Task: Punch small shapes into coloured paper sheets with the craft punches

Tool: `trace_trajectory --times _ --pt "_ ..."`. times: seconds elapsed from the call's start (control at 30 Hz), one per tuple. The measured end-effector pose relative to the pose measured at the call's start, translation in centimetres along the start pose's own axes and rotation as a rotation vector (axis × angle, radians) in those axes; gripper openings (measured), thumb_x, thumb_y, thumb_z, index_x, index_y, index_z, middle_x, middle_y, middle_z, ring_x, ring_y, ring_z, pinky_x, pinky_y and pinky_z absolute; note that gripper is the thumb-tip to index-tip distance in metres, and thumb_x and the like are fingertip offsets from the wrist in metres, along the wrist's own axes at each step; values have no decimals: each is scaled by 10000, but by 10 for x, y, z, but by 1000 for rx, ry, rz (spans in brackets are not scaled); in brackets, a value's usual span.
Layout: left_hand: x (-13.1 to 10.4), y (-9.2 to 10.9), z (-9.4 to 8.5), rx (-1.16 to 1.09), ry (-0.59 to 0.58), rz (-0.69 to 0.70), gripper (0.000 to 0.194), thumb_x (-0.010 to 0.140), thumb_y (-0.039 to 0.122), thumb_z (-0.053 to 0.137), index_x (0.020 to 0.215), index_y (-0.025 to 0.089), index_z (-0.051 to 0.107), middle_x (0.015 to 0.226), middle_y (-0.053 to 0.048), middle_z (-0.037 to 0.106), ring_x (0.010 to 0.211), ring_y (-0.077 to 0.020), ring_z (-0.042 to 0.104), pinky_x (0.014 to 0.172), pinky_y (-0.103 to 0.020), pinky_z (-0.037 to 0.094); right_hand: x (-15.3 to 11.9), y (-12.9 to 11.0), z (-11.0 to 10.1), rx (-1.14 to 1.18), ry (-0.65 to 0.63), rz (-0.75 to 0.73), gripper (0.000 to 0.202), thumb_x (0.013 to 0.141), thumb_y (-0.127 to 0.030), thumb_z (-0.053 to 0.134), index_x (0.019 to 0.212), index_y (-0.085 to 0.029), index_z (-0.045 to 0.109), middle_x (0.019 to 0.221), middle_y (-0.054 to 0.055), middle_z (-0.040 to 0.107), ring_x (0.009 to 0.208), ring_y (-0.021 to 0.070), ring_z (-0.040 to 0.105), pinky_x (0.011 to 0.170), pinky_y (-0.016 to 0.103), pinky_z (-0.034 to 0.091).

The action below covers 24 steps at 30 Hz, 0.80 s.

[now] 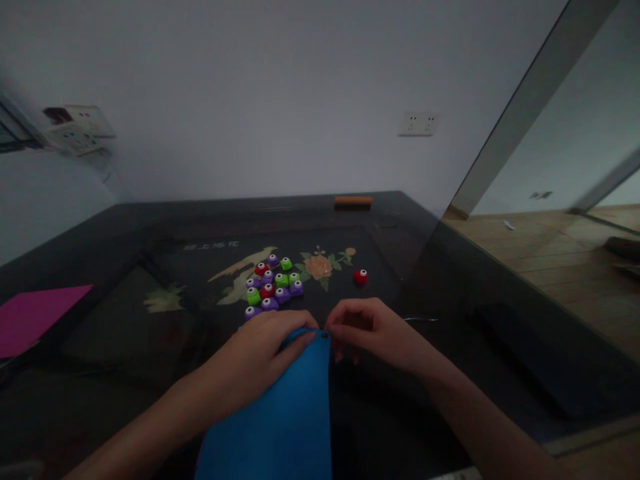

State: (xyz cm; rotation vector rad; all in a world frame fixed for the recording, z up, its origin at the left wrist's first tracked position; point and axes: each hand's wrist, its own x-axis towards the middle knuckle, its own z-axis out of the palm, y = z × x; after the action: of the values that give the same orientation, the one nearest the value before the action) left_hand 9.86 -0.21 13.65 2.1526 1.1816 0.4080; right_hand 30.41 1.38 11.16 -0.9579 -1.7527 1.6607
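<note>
A bright blue sheet (280, 420) rises from the lower edge of the view, with a thin pink edge showing at its lower left. My left hand (275, 343) is closed on its top edge, thumb in front and fingers behind. At the sheet's top right corner, my right hand (367, 330) pinches with thumb and forefinger. A small dark spot (325, 335) shows on that corner, too small to name. Whatever lies between the right fingertips is hidden. Just beyond my left hand stand several small one-eyed figures (283, 280) in purple, green and red.
One red figure (361, 277) sits apart on the dark glossy table (415, 267). A thin metal object (421, 319) lies right of my right hand. A magenta sheet (37, 317) is at the left, an orange bar (353, 201) at the back. A dark flat object (535, 360) lies right.
</note>
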Motion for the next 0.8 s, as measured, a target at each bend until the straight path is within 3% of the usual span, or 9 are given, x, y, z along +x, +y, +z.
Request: trace_trajectory --times 0.27,0.4,0.47,0.6,0.8 --pt "-1 -5 0 42 18 42 195 895 315 460 920 252 642 891 -2 671 846 -205 601 772 -329 426 0 0 2 -94 9 28 229 816 -395 604 809 -166 610 670 0 644 601 112 612 501 203 463" --pt "3 -5 1 112 232 106 151 848 257 512 961 234 610 1009 -32 635 988 -233 548 878 -370 386 3 5 4 -56 47 33 228 791 -391 631 799 -164 620 641 -7 632 579 113 605 486 206 457" --pt "4 -4 2 130 317 117 124 841 250 513 926 225 600 983 -34 623 969 -227 540 863 -363 384 5 7 6 -4 69 39 240 779 -400 639 783 -161 620 632 -12 622 562 108 598 478 206 454" --pt "2 -2 5 124 212 15 82 819 271 538 790 218 593 755 4 601 742 -184 544 684 -299 390 8 10 11 62 113 68 231 746 -381 669 741 -156 619 625 -19 611 532 96 581 460 200 441" --pt "0 -9 9 139 126 -57 113 802 338 583 821 230 614 748 11 610 718 -182 551 636 -280 369 10 15 15 98 173 66 186 765 -335 642 737 -152 621 578 -32 588 488 76 546 453 187 429"
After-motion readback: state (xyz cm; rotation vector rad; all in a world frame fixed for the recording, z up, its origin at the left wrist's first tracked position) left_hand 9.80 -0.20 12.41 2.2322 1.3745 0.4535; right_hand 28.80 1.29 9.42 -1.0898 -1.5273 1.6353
